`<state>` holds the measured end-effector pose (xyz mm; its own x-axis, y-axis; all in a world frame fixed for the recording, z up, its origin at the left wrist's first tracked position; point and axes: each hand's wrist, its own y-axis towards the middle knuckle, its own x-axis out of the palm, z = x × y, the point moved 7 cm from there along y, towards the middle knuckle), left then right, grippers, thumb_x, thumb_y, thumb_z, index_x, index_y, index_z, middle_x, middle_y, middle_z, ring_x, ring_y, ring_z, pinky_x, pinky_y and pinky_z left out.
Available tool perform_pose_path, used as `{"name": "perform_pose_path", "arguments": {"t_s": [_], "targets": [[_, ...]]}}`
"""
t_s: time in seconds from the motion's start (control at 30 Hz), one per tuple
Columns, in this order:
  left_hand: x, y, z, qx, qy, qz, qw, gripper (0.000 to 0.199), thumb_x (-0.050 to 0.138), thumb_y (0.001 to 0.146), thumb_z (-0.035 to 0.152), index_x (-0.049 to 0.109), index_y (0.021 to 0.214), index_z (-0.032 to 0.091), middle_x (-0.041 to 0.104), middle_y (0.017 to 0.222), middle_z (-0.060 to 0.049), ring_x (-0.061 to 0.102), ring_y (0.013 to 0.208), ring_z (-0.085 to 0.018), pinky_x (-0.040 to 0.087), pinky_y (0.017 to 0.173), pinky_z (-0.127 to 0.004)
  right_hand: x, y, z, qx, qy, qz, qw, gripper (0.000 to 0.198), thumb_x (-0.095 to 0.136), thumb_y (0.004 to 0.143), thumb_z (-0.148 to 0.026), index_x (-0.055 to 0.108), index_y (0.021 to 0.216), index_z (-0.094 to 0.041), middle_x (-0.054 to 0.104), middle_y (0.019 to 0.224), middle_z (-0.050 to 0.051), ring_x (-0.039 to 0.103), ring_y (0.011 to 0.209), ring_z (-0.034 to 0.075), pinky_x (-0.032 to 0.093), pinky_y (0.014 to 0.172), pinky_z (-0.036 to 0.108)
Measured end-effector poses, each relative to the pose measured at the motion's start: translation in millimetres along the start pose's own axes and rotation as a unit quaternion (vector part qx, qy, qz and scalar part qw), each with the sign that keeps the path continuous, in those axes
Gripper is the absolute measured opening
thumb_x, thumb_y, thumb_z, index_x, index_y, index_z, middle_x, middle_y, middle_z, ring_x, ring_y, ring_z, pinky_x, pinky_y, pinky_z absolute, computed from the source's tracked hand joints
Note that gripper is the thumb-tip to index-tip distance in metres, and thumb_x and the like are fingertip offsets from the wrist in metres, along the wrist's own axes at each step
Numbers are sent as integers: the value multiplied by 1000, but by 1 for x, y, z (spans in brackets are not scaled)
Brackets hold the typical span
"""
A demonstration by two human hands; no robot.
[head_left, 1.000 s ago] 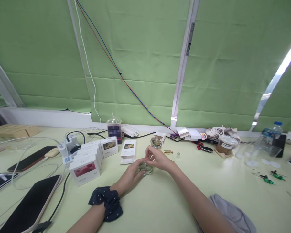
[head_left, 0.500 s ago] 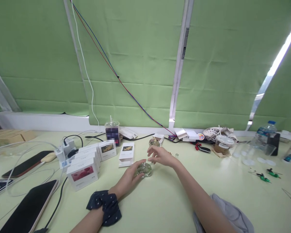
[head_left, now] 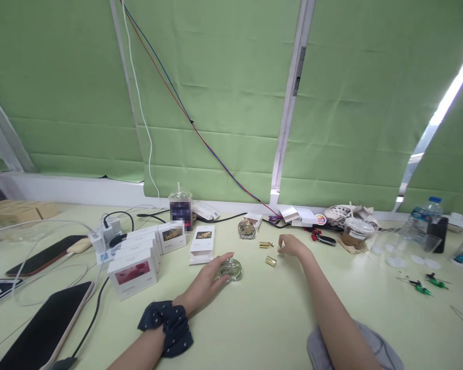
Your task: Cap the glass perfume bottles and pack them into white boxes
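My left hand (head_left: 210, 280) is closed around the side of a round clear glass perfume bottle (head_left: 231, 269), which stands upright on the table. My right hand (head_left: 293, 246) is lowered to the tabletop with bent fingers close together; what they hold, if anything, is hidden. Just left of it lie a gold spray nozzle (head_left: 265, 245) and a gold cylindrical cap (head_left: 270, 261). Farther back stands a second round bottle (head_left: 247, 228), with gold-brown contents. An upright white box (head_left: 202, 244) with a dark picture is beyond my left hand.
Several white boxes (head_left: 133, 272) stand in a row at left, beside a charger block and cables. Phones (head_left: 46, 329) lie at the left front. A drink cup (head_left: 180, 210) stands at the back. At right are a lidded tub (head_left: 355, 234), keys (head_left: 326, 239) and green-tipped tools (head_left: 420, 287).
My right hand has moved right, from above the bottle down to the table, uncovering the gold parts. My left hand keeps its grip on the bottle. The view has shifted slightly.
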<state>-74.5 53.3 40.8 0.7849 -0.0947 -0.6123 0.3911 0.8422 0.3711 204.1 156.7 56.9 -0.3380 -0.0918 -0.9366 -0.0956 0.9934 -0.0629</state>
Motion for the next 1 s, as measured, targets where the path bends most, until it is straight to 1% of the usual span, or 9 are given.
{"name": "perform_pose_path", "arguments": {"t_s": [0.2,0.3,0.4,0.5,0.57,0.63,0.73,0.87,1.0], "targets": [[1,1,1,5,13,-3,1000,49,53,88,30,40,136,28,50,138,-9,48,125,-25,35,107,-48,11,1,4,17,25,-22,999,19,65,62,-1,58,72,-15,64,87,9,60,63,15,40,51,22],[1,1,1,7,19,-3,1000,49,53,88,29,40,136,28,50,139,-9,48,125,-24,36,107,-47,9,-1,-1,10,46,-21,999,19,60,62,2,57,72,-14,64,84,10,59,57,14,39,48,22],[0,1,1,7,15,-1,1000,49,54,88,29,41,136,27,50,138,-9,48,125,-24,36,107,-46,-3,-5,-15,-28,77,-4,997,17,57,67,0,59,77,-13,64,82,9,58,61,14,40,51,23],[0,1,2,10,13,-1,1000,49,54,88,29,41,135,26,51,137,-9,49,125,-24,36,107,-46,-15,-14,-44,-101,116,8,988,14,59,70,-6,61,81,-15,65,88,6,59,71,14,43,59,22],[0,1,3,14,13,-1,1000,49,54,88,28,41,135,26,51,137,-9,49,124,-24,37,106,-46,-14,-22,-71,-165,162,-10,973,11,61,71,-10,63,80,-17,66,87,3,59,73,13,44,63,21],[1,1,3,18,15,-1,1000,49,54,88,27,41,135,26,52,136,-9,50,123,-24,38,106,-46,-7,-32,-102,-253,271,-59,927,7,60,72,-12,64,77,-16,65,79,2,59,69,13,44,62,22],[1,2,5,27,17,4,999,49,54,88,25,41,135,27,53,135,-9,50,123,-24,38,105,-45,11,-41,-131,-295,349,-97,884,12,66,73,-24,67,82,-16,61,71,0,54,60,11,41,57,22],[0,3,9,41,13,7,999,51,56,87,23,42,135,27,52,136,-8,49,125,-24,38,106,-44,34,-40,-147,-317,368,-94,869,20,73,70,-30,70,85,-17,58,66,-1,47,56,10,35,53,22],[0,2,10,44,7,7,999,52,56,86,21,40,136,28,51,137,-8,49,125,-24,38,105,-44,38,-38,-149,-327,369,-69,867,17,72,71,-32,71,80,-16,58,64,-1,45,57,10,34,54,22]]}}
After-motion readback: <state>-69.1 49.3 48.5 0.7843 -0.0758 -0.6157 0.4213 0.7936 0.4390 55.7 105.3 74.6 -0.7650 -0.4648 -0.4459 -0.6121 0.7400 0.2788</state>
